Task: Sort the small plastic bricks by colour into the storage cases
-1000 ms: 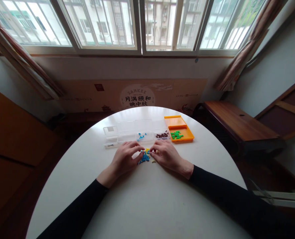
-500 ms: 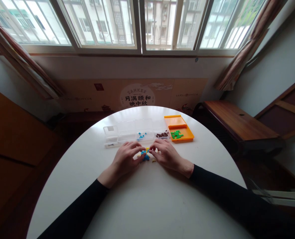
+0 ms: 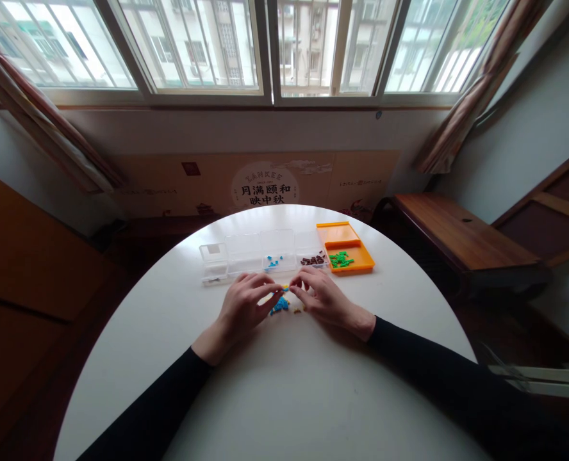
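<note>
My left hand pinches a small blue piece, probably a building brick, between thumb and fingertips. From the other side, the curled fingers of my right hand meet at the same spot; what they grip is too small to make out. Something yellow shows right behind the fingertips. Beneath them, a small heap of blue bricks lies on the white table. A few tan bits are scattered beside the heap, partly hidden by my hands.
Behind my hands stands a row of clear plastic boxes with raised lids. One holds several blue pieces, another dark brown pieces. An orange box with green pieces adjoins them at the right.
My fingertips have closed in around the small blue piece, and less yellow shows between them. More of the blue heap is visible below. The boxes have stayed put.
</note>
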A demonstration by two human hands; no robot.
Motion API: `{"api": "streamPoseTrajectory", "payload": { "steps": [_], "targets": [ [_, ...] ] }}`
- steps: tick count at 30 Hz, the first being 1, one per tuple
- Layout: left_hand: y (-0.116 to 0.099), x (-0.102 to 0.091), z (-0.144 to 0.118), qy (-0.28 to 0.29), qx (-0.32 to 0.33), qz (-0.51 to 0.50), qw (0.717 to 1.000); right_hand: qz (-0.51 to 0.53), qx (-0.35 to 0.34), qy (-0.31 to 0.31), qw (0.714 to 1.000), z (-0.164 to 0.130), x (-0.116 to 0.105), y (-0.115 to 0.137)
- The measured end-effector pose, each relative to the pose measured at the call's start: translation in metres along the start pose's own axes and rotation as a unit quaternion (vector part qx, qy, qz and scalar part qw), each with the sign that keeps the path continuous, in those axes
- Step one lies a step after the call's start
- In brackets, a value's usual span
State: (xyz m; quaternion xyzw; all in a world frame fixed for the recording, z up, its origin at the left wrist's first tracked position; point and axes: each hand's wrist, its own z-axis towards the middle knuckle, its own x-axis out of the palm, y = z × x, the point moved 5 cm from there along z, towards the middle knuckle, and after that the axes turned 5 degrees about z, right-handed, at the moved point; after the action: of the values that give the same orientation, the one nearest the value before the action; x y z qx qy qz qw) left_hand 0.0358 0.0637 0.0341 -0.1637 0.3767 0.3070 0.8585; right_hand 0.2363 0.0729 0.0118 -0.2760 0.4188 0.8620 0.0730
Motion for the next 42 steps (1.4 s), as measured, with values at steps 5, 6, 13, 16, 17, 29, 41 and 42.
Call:
{"api": "streamPoseTrajectory", "payload": {
  "steps": [5,6,13,16,17,29,41,42],
  "targets": [
    [0.008,-0.004,-0.001,-0.027,-0.047,0.017,0.998,-0.068,-0.012,-0.003,0.998,-0.002,0.001,0.000],
    [0.010,-0.005,0.000,-0.029,-0.052,0.022,0.998,-0.079,-0.015,-0.001,0.997,-0.003,0.002,0.001],
    [0.021,-0.010,0.019,0.015,-0.085,0.071,0.994,-0.118,-0.024,0.015,0.993,-0.005,0.007,0.001],
    [0.035,-0.006,0.030,0.047,-0.099,0.073,0.991,-0.125,-0.026,0.013,0.992,-0.006,0.009,0.001],
    [0.040,-0.003,0.035,0.057,-0.104,0.075,0.990,-0.127,-0.028,0.012,0.991,-0.007,0.009,0.001],
    [0.058,0.034,0.098,0.183,-0.066,0.053,0.979,-0.148,-0.032,0.017,0.988,-0.005,-0.013,0.001],
    [0.043,0.021,0.085,0.129,-0.054,0.027,0.990,-0.151,-0.029,0.014,0.988,-0.006,-0.018,-0.001],
    [0.038,0.018,0.079,0.111,-0.057,0.019,0.992,-0.149,-0.027,0.013,0.988,-0.006,-0.018,-0.001]
  ]
}}
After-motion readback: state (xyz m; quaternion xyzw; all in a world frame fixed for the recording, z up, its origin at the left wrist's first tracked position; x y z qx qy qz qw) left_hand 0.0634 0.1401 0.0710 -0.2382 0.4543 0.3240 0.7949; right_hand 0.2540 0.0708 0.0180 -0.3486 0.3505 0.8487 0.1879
